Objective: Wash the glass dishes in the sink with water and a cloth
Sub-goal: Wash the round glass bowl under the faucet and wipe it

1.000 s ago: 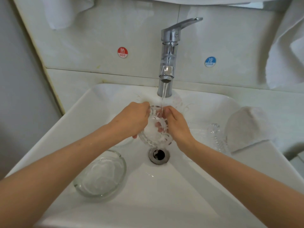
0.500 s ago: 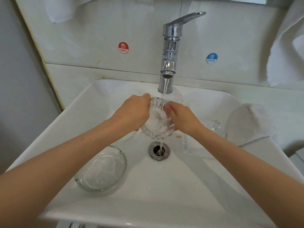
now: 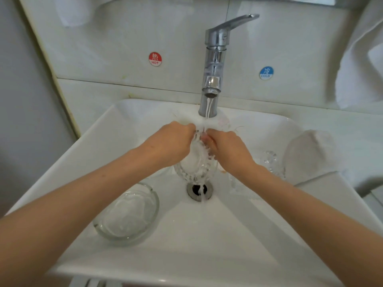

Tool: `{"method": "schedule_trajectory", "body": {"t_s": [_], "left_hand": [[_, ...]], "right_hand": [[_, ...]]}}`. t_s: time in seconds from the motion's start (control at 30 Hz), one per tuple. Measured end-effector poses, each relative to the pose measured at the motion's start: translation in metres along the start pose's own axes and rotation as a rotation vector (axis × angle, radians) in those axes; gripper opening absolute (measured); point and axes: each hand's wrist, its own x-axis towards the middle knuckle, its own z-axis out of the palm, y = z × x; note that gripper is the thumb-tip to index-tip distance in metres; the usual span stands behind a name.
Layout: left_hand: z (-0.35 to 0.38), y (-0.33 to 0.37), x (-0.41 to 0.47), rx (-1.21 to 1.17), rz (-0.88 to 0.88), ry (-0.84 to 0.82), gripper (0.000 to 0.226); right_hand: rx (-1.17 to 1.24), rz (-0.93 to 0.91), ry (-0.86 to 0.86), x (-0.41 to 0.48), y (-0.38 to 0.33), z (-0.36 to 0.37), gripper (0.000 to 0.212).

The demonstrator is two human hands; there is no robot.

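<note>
Head view. Item: ribbed glass dish [image 3: 194, 165], tilted on edge above the drain [image 3: 199, 190], under running water from the tap [image 3: 214, 59]. Grip: left hand [image 3: 170, 146] curled round its left rim, right hand [image 3: 228, 148] pinching the right rim. Step, judged: rinsing. Awaiting: round glass dish [image 3: 126, 214], left side of sink [image 3: 207, 245]; glass piece [image 3: 271, 162] at right, beside the cloth [image 3: 308, 154]. Next move needs a secure hold on wet glass.

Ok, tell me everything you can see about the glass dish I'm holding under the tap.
The glass dish is clear and round with a ribbed, scalloped rim. It is tilted steeply above the drain, mid-sink. The left hand grips its left side, the right hand its right side. The water stream falls onto its upper edge and runs off below. Its inside looks whitish; foam or cloth, I cannot tell.
</note>
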Motion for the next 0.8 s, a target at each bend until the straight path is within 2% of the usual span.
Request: {"method": "schedule_trajectory", "body": {"t_s": [0.03,0.1,0.13,0.17,0.23,0.33,0.37,0.47,0.53,0.6,0.67,0.7,0.8], "left_hand": [[-0.001,-0.002,0.001,-0.016,-0.013,0.045,0.021],[-0.006,-0.008,0.001,-0.062,-0.038,0.158,0.021],[-0.008,-0.01,0.001,-0.073,-0.042,0.206,0.022],[-0.008,-0.011,0.001,-0.085,-0.047,0.233,0.023],[-0.004,-0.012,0.0,-0.131,-0.053,0.224,0.025],[-0.004,-0.019,0.001,-0.213,-0.034,0.107,0.023],[-0.007,-0.021,0.001,-0.213,-0.026,0.078,0.022],[-0.01,-0.021,0.003,-0.064,0.047,0.056,0.028],[-0.004,-0.016,0.001,0.052,0.109,0.05,0.032],[0.002,-0.012,0.001,0.108,0.131,0.086,0.033],[0.001,-0.011,0.003,0.117,0.1,0.153,0.034],[-0.002,-0.012,0.004,0.114,0.079,0.191,0.034],[-0.009,-0.016,0.003,0.144,0.049,0.265,0.034]], "right_hand": [[0.224,0.112,-0.023,0.0,-0.001,-0.001,0.035],[0.764,0.423,-0.235,-0.003,-0.007,0.002,0.037],[0.959,0.523,-0.344,-0.007,-0.011,0.004,0.037],[1.051,0.566,-0.406,-0.008,-0.012,0.008,0.037],[1.053,0.578,-0.421,-0.009,-0.013,0.01,0.034],[0.826,0.491,-0.242,-0.003,-0.008,0.001,0.028],[0.683,0.41,-0.186,-0.002,-0.005,-0.003,0.027],[0.023,0.009,-0.089,0.001,0.002,-0.005,0.02],[-0.202,-0.123,-0.056,0.001,0.002,-0.001,0.021],[-0.201,-0.122,-0.022,0.001,0.005,0.002,0.026],[-0.013,-0.007,-0.022,0.0,0.003,0.001,0.028],[0.199,0.108,-0.082,-0.001,0.0,0.003,0.029],[0.863,0.455,-0.448,-0.01,-0.014,0.011,0.025]]}}
